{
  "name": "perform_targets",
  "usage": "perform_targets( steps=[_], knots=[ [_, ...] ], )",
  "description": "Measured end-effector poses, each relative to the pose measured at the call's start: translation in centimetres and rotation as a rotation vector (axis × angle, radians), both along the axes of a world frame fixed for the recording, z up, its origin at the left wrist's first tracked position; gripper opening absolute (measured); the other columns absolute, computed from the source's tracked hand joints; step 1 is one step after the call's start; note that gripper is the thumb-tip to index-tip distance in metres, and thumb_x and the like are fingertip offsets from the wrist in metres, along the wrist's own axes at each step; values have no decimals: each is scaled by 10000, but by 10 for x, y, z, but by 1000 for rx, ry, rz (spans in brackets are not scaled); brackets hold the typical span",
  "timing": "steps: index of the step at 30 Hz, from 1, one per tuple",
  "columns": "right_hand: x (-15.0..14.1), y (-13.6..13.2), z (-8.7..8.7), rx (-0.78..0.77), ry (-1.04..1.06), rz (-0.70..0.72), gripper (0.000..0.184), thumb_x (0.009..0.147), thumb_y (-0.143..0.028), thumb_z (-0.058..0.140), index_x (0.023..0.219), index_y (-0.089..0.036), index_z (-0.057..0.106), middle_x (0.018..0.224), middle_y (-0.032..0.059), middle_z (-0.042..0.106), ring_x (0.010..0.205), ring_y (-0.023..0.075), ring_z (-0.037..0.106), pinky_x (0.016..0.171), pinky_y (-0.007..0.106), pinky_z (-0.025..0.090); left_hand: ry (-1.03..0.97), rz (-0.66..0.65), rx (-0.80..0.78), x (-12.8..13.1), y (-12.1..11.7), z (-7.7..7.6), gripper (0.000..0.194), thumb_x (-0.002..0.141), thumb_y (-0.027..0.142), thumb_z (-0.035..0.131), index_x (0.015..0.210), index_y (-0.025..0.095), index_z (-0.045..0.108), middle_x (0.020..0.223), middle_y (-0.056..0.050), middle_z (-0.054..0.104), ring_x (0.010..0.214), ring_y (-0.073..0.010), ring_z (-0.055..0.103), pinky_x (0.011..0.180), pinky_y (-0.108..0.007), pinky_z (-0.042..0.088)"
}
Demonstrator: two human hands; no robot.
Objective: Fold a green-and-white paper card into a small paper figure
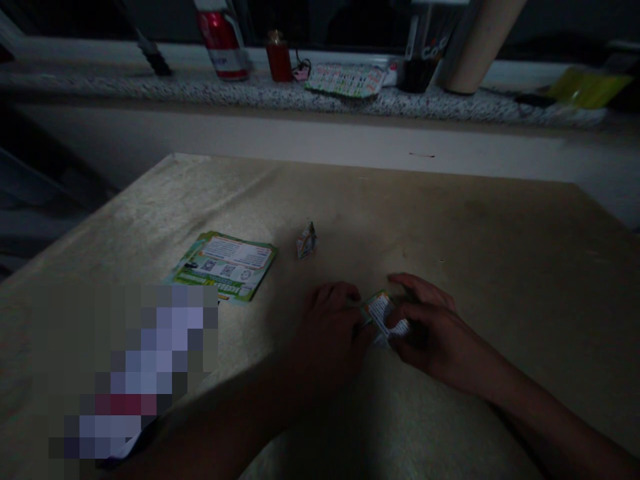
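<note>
A small folded paper leaflet (384, 312), printed with green and orange edges and lines of text, lies between my two hands low over the table. My left hand (333, 327) is closed at its left side, fingers curled and thumb against the near edge. From the right, my right hand (433, 330) grips the paper with thumb and fingertips, partly covering it. Beyond my left hand, a small folded paper piece (307, 241) stands on the table. Farther left lies a stack of flat green-and-white leaflets (227, 263).
The pale table (450, 220) reaches a wall below a speckled sill (165, 90). On the sill are a red bottle (223, 43), a small amber-red jar (279, 59), a blister pack (345, 80) and a dark cup (420, 63). A pixelated object (150, 360) covers the left foreground.
</note>
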State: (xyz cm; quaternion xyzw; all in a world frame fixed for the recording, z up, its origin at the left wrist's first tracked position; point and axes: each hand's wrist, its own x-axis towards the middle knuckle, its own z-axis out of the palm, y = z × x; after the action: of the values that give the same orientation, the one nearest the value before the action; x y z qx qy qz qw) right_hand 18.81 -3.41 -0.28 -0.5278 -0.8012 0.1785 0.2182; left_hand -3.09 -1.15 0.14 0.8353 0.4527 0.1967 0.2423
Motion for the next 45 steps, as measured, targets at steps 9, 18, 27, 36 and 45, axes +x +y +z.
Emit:
perform_targets(
  steps=[9, 18, 27, 36, 45],
  knots=[
    [1, -1, 2, -53, -27, -3, 207, 765, -184, 705, 945, -283, 719, 1526, 62, 449, 1435, 345, 403, 1110, 565, 357, 99, 52, 70, 2, -5, -3, 209, 954, 220, 553, 884, 152, 738, 1252, -125, 595, 1178, -313, 510, 1029, -548, 383],
    [1, -1, 3, -50, -38, -10, 199, 759, -191, 707, 934, -286, 722, 1534, 48, 447, 1435, 342, 405, 1115, 550, 365, 197, 116, 110, 6, -8, 3, 220, 940, 277, 597, 908, 115, 742, 1215, -156, 612, 1155, -332, 530, 1018, -557, 403],
    [1, -1, 1, -34, -34, -15, 199, 757, -186, 706, 928, -286, 723, 1527, 52, 455, 1425, 346, 422, 1117, 555, 366, 274, 106, 231, 8, -7, -5, 266, 995, 243, 507, 935, 118, 735, 1197, -155, 633, 1133, -322, 556, 993, -556, 417],
    [3, -1, -1, -54, -26, -14, 193, 771, -197, 702, 934, -299, 717, 1534, 38, 442, 1440, 318, 399, 1122, 544, 361, 289, 111, 277, 11, -8, -5, 229, 979, 232, 528, 924, 130, 726, 1172, -148, 646, 1104, -316, 569, 969, -546, 429],
    [2, -2, 1, -37, -15, 5, 219, 779, -177, 687, 962, -297, 703, 1525, 53, 445, 1441, 327, 397, 1118, 558, 353, 289, 112, 234, 10, -8, -5, 215, 973, 241, 539, 946, 138, 726, 1206, -141, 631, 1125, -316, 555, 983, -556, 417]
  ],
)
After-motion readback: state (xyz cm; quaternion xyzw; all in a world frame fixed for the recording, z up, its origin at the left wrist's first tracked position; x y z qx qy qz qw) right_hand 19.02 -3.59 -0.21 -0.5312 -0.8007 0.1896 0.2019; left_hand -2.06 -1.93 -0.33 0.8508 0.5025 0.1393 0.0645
